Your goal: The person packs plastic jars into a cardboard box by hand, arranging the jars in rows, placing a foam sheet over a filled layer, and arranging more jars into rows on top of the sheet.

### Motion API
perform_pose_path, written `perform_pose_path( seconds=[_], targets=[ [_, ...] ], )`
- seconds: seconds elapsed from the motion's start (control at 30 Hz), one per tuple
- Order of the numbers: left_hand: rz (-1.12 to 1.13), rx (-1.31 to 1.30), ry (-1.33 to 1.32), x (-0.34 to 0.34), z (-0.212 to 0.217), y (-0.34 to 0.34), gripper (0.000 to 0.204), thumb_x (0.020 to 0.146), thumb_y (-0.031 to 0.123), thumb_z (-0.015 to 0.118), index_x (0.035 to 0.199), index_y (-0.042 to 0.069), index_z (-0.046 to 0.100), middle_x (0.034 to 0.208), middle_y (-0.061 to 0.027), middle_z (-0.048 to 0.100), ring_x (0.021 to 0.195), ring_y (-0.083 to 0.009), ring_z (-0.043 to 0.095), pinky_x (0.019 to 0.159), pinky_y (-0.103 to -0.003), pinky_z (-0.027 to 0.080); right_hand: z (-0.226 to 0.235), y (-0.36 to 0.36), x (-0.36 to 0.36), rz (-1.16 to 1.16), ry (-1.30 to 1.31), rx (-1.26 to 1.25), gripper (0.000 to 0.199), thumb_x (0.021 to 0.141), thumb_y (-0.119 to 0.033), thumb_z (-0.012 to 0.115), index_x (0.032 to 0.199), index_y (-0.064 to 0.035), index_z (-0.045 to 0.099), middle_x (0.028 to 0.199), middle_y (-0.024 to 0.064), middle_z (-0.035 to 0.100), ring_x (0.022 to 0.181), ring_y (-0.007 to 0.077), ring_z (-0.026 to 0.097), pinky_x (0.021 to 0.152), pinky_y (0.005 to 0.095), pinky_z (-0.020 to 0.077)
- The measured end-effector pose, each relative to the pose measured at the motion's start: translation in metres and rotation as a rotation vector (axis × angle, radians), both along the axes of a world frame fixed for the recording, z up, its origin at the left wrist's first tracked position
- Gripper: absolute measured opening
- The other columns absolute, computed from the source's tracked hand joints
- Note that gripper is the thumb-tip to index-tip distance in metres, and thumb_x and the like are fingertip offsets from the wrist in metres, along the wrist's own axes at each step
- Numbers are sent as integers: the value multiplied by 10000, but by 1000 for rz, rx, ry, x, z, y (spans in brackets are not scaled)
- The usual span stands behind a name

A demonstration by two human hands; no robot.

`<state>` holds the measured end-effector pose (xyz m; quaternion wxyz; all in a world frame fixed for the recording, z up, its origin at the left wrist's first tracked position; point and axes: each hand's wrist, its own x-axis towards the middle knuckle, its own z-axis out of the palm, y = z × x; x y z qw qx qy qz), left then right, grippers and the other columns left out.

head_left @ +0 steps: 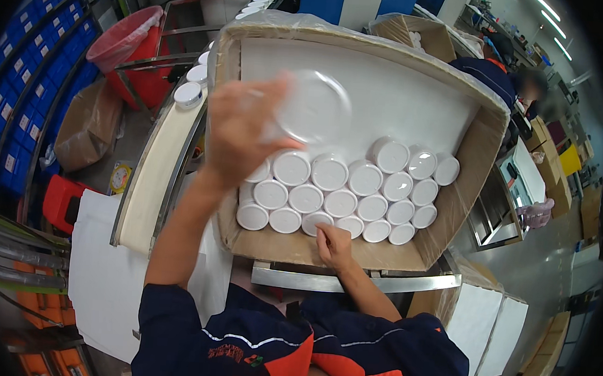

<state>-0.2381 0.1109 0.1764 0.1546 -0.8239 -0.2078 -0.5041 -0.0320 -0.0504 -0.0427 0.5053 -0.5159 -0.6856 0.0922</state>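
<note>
My left hand (243, 124), smeared by motion, is raised over the left part of a large open carton (408, 260) and grips a round white lidded jar (315, 109). The jar is blurred and hangs above a white sheet (421, 81) inside the carton. Several rows of white jars (305, 199) stand packed along the carton's near side, lids up. At the front wall, my right hand (336, 246) is closed, its fingers curled with nothing visible in them. Its fingertips are at the lid of a front-row jar (318, 222), touching or very near it.
A cream conveyor belt (149, 184) runs along the left, carrying white jars (188, 95). Beyond it stand a red bin (138, 75) and blue shelf boxes (25, 92). A metal rail (358, 281) crosses before the carton. Another person (488, 75) is at the far right.
</note>
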Motion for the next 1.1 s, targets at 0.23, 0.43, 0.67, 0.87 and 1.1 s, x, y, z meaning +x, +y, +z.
perform_pose_path(
  seconds=[0.23, 0.43, 0.67, 0.87, 1.1],
  targets=[
    [35, 28, 401, 85, -67, 29, 795, 708, 485, 722, 1363, 86, 516, 1368, -9, 563, 1137, -218, 545, 1020, -465, 352, 6, -2, 0, -10, 45, 7, 122, 810, 7, 639, 924, -16, 673, 612, 110, 582, 482, 237, 565, 458, 349, 430],
    [-57, -142, 483, 111, -90, 31, 745, 794, 437, 703, 1407, 93, 455, 1406, -34, 529, 1179, -214, 535, 1044, -490, 336, 1, 2, 5, -49, 151, -31, 98, 826, 4, 629, 910, -8, 679, 571, 108, 561, 436, 217, 542, 432, 327, 406],
    [-139, -100, 225, 90, -70, 13, 548, 830, 192, 703, 1331, 65, 523, 1331, -90, 585, 1224, -227, 538, 1034, -458, 364, -3, 4, 3, -60, 196, -45, 91, 835, 0, 618, 903, -5, 679, 566, 108, 555, 431, 194, 529, 431, 314, 401],
    [126, -120, -581, -19, -16, 50, 338, 878, 100, 665, 1182, -11, 570, 1054, -127, 646, 1001, -323, 603, 921, -404, 457, -7, 0, 6, -79, 152, -53, 95, 836, 1, 617, 909, -8, 678, 576, 98, 553, 430, 186, 514, 431, 311, 386],
    [1029, -582, -276, -130, -100, 146, 990, 768, 575, 720, 1498, 82, 267, 1494, -332, 226, 1345, -473, 329, 1072, -549, 312, -5, 5, -2, -8, 27, -54, 99, 825, -2, 622, 909, -8, 674, 585, 98, 560, 441, 209, 526, 441, 325, 400]
  ],
)
